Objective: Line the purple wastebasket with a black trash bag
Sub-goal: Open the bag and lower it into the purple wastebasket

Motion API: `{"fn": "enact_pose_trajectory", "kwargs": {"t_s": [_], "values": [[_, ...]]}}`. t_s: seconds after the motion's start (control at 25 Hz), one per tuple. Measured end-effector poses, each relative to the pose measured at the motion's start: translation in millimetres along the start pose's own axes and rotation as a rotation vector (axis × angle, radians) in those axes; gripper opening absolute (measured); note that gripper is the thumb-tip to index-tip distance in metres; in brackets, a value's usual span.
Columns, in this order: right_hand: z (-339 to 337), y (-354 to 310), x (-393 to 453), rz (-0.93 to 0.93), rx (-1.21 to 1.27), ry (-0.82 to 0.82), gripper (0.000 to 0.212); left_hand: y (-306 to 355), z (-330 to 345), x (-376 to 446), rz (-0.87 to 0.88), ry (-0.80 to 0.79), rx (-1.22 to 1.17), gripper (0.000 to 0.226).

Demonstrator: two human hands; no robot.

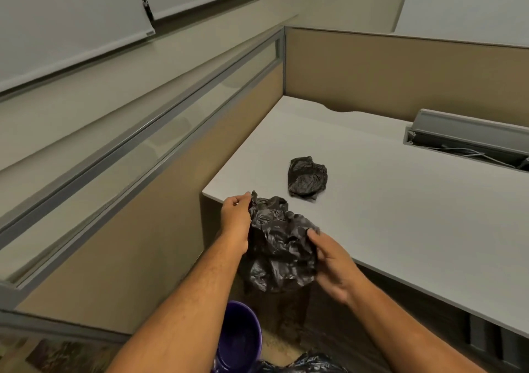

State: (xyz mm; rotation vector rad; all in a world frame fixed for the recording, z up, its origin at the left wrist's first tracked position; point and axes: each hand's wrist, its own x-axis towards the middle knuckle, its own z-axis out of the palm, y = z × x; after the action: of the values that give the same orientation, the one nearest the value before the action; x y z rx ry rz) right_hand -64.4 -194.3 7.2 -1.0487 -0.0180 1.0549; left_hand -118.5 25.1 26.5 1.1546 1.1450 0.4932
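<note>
Over on the left, the left hand (236, 215) is pinched shut on the top edge of the black trash bag (279, 246), thumb and fingers closed on a fold of plastic at the table (400, 215) corner. The bag hangs crumpled between both hands, its long axis running roughly top to bottom, loose end trailing down below the table edge; where its mouth lies, I can't tell. Straight beneath, down on the floor, sits the purple wastebasket (239, 341), open mouth facing up, just under the left forearm, so the left hand looks nearer to it. That's the key line: bag above, basket below. Moving right, the right hand (333, 266) curls half closed around the bag's right side, fingers gripping plastic. Further back on the table rests a second wadded black bag (307, 179), untouched.
</note>
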Motion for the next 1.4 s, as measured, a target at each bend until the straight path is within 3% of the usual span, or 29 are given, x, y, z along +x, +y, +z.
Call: {"fn": "enact_pose_trajectory", "kwargs": {"t_s": [0.12,0.28,0.44,0.52,0.64,0.8,0.96,1.04,1.12,1.32,1.4], "values": [[-19.1,-24.5,-11.7,0.009,0.119,0.124,0.056,-9.2,6.1,-20.7,0.006,-0.087,0.248,0.045],[-42.6,-47.0,-28.9,0.034,0.183,0.217,0.061,-28.7,14.5,-63.6,0.144,-0.121,0.583,0.063],[-59.4,-50.0,-49.5,0.052,0.248,0.109,0.059,-68.8,13.7,-110.6,0.640,-0.157,0.736,0.078],[-69.9,-45.2,-56.8,0.048,0.195,0.023,0.063,-91.2,16.6,-127.7,0.758,-0.198,0.907,0.061],[-85.5,-39.1,-63.5,0.028,0.063,-0.085,0.056,-116.8,10.8,-147.5,0.595,-0.125,0.802,0.011],[-99.9,-33.8,-72.3,0.009,-0.198,-0.071,0.055,-118.9,-11.9,-162.2,0.233,-0.110,0.425,0.019],[-96.3,-28.4,-77.7,-0.033,-0.464,0.103,0.057,-93.6,-19.3,-164.6,-0.016,-0.065,0.003,0.024],[-89.8,-24.9,-78.2,-0.077,-0.532,0.231,0.045,-81.1,-23.7,-161.9,-0.116,-0.074,-0.202,0.026],[-80.9,-18.3,-75.4,-0.107,-0.585,0.367,0.033,-71.8,-35.9,-160.2,-0.180,-0.076,-0.250,0.030],[-35.8,27.3,-71.7,-0.014,-0.413,0.466,0.039,-63.4,-107.2,-139.2,-0.385,-0.343,-0.360,0.063],[-17.7,47.9,-74.5,0.025,-0.303,0.452,0.047,-61.4,-136.2,-128.2,-0.407,-0.411,-0.410,0.059]]}}
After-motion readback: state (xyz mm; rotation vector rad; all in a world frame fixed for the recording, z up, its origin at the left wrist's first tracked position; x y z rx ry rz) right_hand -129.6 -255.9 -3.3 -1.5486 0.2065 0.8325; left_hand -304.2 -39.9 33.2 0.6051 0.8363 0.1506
